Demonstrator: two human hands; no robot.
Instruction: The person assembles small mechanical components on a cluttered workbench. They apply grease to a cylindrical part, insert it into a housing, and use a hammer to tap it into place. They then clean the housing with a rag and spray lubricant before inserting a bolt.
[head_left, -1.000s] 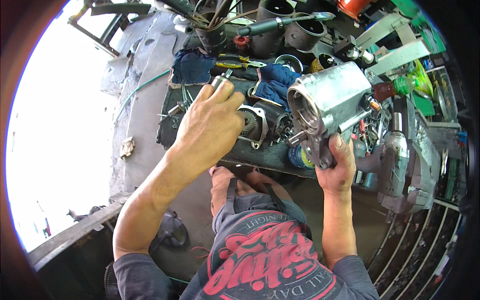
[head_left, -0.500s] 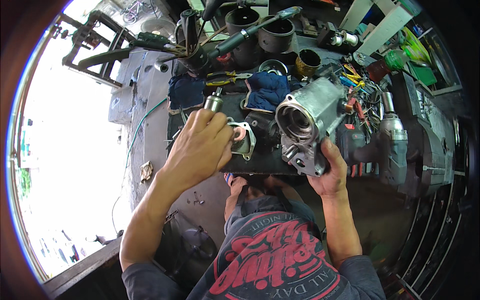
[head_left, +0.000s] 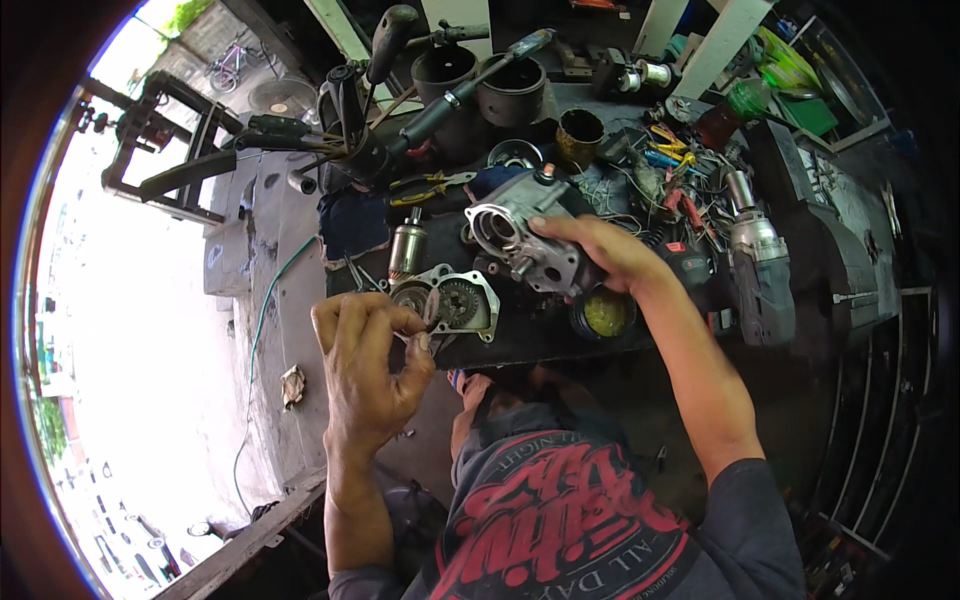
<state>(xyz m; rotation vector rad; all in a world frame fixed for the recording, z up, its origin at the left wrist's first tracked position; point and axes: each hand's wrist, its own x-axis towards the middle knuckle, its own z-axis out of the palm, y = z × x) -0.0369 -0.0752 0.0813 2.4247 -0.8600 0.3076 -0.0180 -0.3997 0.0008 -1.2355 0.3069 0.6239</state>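
Note:
My left hand (head_left: 365, 365) is closed in a pinch at the near side of the bench, with a thin pinkish-brown ring (head_left: 432, 308) at its fingertips. Just beyond it lies an open gear housing (head_left: 485, 300) with toothed gears inside. A cylindrical motor armature (head_left: 407, 250) stands upright at that housing's far edge. My right hand (head_left: 605, 250) grips a silver metal casing (head_left: 520, 190), thumb on top and the other fingers mostly hidden behind. The casing's round open bore faces left and toward me.
A round tin of yellowish grease (head_left: 605, 312) stands below my right hand. An impact wrench (head_left: 760, 270) lies at the right beside tangled wires and pliers. Dark cylinders (head_left: 510, 95), a rusty can (head_left: 579, 138) and a blue cloth (head_left: 352, 222) are farther back.
My left hand has moved down and left, away from the armature. The casing has gone left, and my right hand now holds it from above its side rather than from beneath. The view has shifted.

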